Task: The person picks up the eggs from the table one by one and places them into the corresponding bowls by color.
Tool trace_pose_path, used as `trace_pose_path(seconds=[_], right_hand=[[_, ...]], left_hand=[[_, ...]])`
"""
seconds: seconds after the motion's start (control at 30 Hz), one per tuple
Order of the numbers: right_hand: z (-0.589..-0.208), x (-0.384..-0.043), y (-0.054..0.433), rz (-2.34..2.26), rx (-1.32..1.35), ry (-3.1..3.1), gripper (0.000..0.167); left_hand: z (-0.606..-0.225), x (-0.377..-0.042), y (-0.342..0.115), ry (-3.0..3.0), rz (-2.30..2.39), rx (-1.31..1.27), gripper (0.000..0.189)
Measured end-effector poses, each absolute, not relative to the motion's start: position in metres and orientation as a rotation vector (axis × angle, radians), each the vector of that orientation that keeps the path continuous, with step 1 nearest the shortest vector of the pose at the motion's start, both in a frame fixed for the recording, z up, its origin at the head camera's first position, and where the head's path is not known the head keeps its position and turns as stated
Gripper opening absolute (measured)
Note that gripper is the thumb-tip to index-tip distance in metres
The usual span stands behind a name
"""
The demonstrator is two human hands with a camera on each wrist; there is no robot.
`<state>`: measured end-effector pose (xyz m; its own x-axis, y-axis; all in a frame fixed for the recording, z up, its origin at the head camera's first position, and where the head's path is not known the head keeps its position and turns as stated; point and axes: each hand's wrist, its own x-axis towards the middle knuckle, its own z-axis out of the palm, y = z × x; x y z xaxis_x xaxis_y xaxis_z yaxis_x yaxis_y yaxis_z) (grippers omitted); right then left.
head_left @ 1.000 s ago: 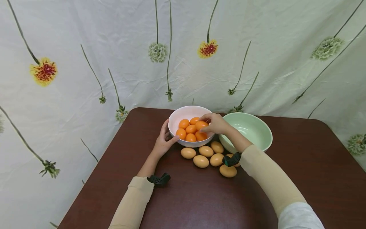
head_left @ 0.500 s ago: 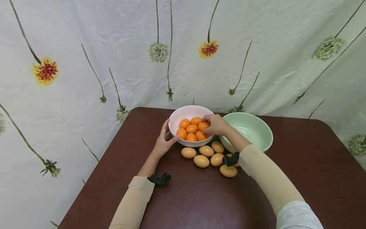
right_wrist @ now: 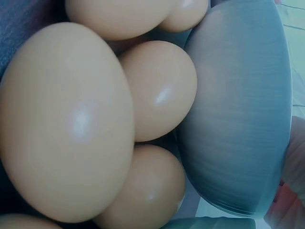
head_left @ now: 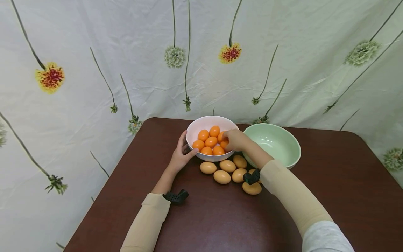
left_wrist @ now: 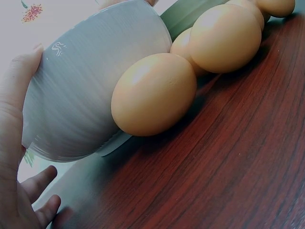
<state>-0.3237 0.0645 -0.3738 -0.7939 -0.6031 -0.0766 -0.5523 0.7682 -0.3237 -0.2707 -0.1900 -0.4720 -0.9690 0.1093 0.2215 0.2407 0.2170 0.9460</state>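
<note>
A pink bowl (head_left: 211, 158) holds several orange eggs (head_left: 211, 141). My left hand (head_left: 179, 159) grips the bowl's left side, thumb at the front rim and fingers around the outer wall. In the left wrist view the thumb of that hand (left_wrist: 12, 119) lies along the bowl's wall (left_wrist: 95, 71). Over the bowl's right rim reaches my right hand (head_left: 237, 140), its curled fingers and thumb around an orange egg (head_left: 224, 145) among the others. The right wrist view catches only part of this hand (right_wrist: 295, 167), beyond the rim.
Several brown eggs (head_left: 221, 177) lie on the dark wooden table (head_left: 220, 220), close to the pink bowl's front. A light green bowl (head_left: 283, 143) stands at the right under the right forearm. A flowered cloth (head_left: 141, 52) hangs behind the table.
My right hand has lowered the orange egg into the pink bowl and shifted slightly right. The orange eggs there have moved apart a little. The left hand keeps its place.
</note>
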Motion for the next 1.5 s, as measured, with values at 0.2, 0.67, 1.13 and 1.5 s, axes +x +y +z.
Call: trace_pose_path(seconds=[0.2, 0.67, 1.13, 1.5], right_hand=[[-0.374, -0.322, 0.065, -0.447, -0.901, 2.802, 0.031], [-0.373, -0.309, 0.078, -0.881, -0.895, 2.793, 0.034], [-0.369, -0.296, 0.106, -1.288, -0.804, 2.733, 0.033], [-0.373, -0.29, 0.141, -1.342, -0.726, 2.767, 0.031]], left_hand=[[-0.46, -0.265, -0.188, -2.381, -1.899, -0.348, 0.087], [-0.439, -0.25, -0.185, -2.391, -1.897, -0.35, 0.086], [-0.437, -0.248, -0.186, -2.403, -1.875, -0.335, 0.085], [-0.438, -0.249, -0.183, -2.4, -1.902, -0.333, 0.085]])
